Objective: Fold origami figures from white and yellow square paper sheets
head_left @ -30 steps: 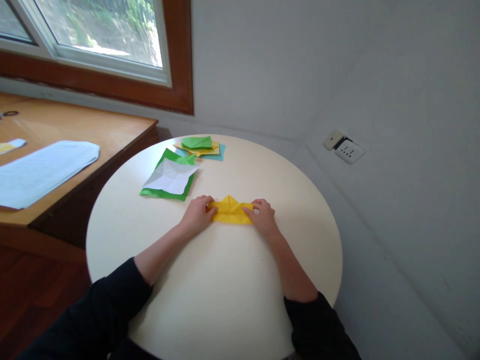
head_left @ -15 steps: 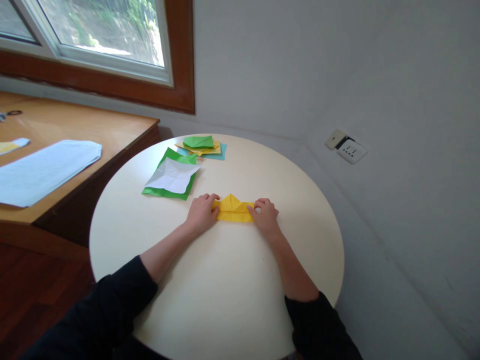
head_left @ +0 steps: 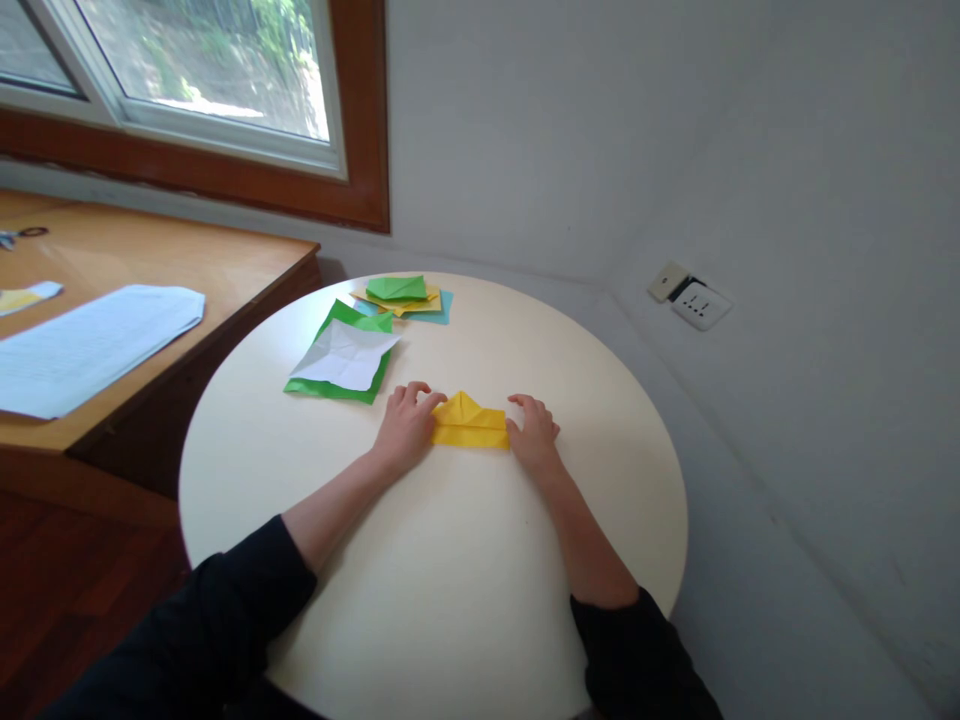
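A strip of folded yellow paper [head_left: 471,434] lies flat on the round white table [head_left: 450,580], with a pointed peak standing up from the middle of its far edge. My left hand [head_left: 406,427] is at the strip's left end, covering that end with its fingers bent around it; the exact thumb contact is partly hidden. By the right end rests my right hand [head_left: 534,430], thumb and forefinger parted. Its thumb tip is close against the paper's edge, and nothing is between its fingers.
A creased white sheet [head_left: 346,352] lies over green paper [head_left: 322,384] at the table's far left. Behind them is a pile of folded green paper [head_left: 397,289], yellow and blue papers. On the wooden desk [head_left: 225,245] are white papers [head_left: 105,340] and scissors [head_left: 22,234].
My right hand has let go of the paper's right end, its thumb and forefinger spreading apart. The left hand's fingers have shifted slightly over the left end.
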Action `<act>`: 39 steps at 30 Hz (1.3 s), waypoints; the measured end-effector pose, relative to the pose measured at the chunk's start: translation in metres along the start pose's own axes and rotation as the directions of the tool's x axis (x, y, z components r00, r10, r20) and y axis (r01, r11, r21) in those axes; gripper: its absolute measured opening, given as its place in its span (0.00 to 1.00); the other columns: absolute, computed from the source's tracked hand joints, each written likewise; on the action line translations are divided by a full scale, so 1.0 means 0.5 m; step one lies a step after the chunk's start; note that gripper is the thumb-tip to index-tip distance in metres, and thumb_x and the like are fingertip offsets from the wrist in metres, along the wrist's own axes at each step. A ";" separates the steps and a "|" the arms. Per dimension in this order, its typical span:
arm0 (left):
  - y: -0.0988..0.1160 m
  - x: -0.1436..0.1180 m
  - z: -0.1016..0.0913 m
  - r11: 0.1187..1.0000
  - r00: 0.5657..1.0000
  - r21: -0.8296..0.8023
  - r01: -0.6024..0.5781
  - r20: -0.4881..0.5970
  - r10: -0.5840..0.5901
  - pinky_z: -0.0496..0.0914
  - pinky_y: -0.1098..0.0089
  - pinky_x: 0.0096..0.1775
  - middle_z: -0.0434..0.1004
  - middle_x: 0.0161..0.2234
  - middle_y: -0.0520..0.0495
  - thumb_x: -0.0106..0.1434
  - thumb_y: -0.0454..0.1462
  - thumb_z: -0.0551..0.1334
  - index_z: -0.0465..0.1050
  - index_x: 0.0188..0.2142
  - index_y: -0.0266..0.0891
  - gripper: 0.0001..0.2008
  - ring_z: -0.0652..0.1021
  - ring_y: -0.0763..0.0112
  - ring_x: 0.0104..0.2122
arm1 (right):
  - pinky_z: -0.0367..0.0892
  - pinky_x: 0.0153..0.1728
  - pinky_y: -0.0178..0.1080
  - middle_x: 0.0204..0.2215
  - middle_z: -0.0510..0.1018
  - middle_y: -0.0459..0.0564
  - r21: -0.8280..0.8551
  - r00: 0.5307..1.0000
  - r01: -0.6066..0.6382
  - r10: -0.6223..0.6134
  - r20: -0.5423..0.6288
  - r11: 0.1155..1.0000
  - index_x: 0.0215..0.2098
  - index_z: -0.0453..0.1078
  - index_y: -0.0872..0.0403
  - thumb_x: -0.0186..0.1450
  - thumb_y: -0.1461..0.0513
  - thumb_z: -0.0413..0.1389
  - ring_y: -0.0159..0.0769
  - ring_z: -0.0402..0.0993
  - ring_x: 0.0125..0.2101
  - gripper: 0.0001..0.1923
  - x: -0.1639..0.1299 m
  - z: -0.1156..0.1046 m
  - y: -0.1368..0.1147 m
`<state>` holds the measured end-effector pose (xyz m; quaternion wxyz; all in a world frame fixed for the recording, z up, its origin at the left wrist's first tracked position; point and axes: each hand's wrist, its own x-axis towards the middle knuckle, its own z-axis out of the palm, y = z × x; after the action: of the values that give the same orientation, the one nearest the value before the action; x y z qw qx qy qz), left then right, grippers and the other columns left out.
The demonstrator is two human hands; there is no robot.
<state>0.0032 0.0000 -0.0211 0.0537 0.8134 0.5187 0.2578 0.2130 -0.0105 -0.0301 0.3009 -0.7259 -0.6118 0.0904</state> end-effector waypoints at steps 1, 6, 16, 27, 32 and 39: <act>0.000 0.000 0.000 1.000 1.000 -0.014 -0.018 0.007 0.018 0.61 0.59 0.48 0.64 0.45 0.43 0.57 0.29 0.51 0.70 0.43 0.42 0.16 0.65 0.60 0.43 | 0.56 0.47 0.49 0.44 0.71 0.52 0.017 1.000 0.003 -0.003 -0.009 1.000 0.42 0.67 0.50 0.55 0.67 0.49 0.45 0.64 0.46 0.17 0.001 -0.001 0.000; -0.004 0.000 0.002 0.998 0.999 -0.059 -0.028 -0.025 0.027 0.63 0.59 0.46 0.66 0.42 0.41 0.57 0.30 0.53 0.70 0.42 0.37 0.14 0.65 0.60 0.41 | 0.57 0.49 0.47 0.40 0.74 0.52 0.134 0.999 -0.028 0.034 -0.038 0.991 0.34 0.71 0.53 0.58 0.64 0.45 0.41 0.68 0.42 0.13 0.008 -0.003 0.007; -0.004 -0.001 0.007 0.987 0.998 -0.158 0.041 -0.048 -0.049 0.62 0.56 0.47 0.67 0.42 0.42 0.54 0.36 0.58 0.70 0.42 0.39 0.15 0.67 0.58 0.43 | 0.64 0.41 0.42 0.36 0.76 0.54 0.504 0.995 -0.004 -0.048 0.091 0.864 0.38 0.70 0.56 0.60 0.50 0.44 0.39 0.71 0.37 0.22 0.008 -0.018 0.002; -0.008 0.008 -0.012 0.872 0.975 -0.438 0.218 0.062 -0.213 0.64 0.70 0.31 0.72 0.26 0.49 0.55 0.36 0.53 0.70 0.28 0.36 0.08 0.71 0.69 0.28 | 0.67 0.41 0.42 0.43 0.74 0.53 0.871 0.953 -0.184 -0.134 0.271 0.456 0.43 0.69 0.53 0.56 0.51 0.54 0.37 0.73 0.39 0.20 -0.004 -0.048 -0.026; 0.000 0.010 -0.030 0.715 0.964 -0.647 0.264 0.147 -0.223 0.63 0.73 0.31 0.71 0.26 0.52 0.54 0.39 0.55 0.69 0.28 0.35 0.09 0.71 0.72 0.28 | 0.66 0.39 0.41 0.42 0.75 0.51 0.846 0.970 -0.023 -0.192 0.148 0.533 0.44 0.69 0.52 0.53 0.59 0.58 0.37 0.72 0.39 0.19 -0.015 -0.065 -0.043; 0.017 0.006 -0.052 0.389 0.927 -0.841 0.375 0.352 -0.132 0.59 0.76 0.25 0.67 0.21 0.54 0.49 0.42 0.60 0.69 0.26 0.34 0.11 0.67 0.77 0.23 | 0.61 0.36 0.39 0.36 0.77 0.49 0.645 0.967 0.194 -0.253 -0.001 0.739 0.36 0.71 0.53 0.55 0.57 0.58 0.37 0.70 0.37 0.11 -0.027 -0.071 -0.066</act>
<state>-0.0010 -0.0061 0.0053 0.5753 0.5927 0.4101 0.3868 0.2001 -0.0326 0.0135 0.5119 -0.4963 -0.6393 0.2880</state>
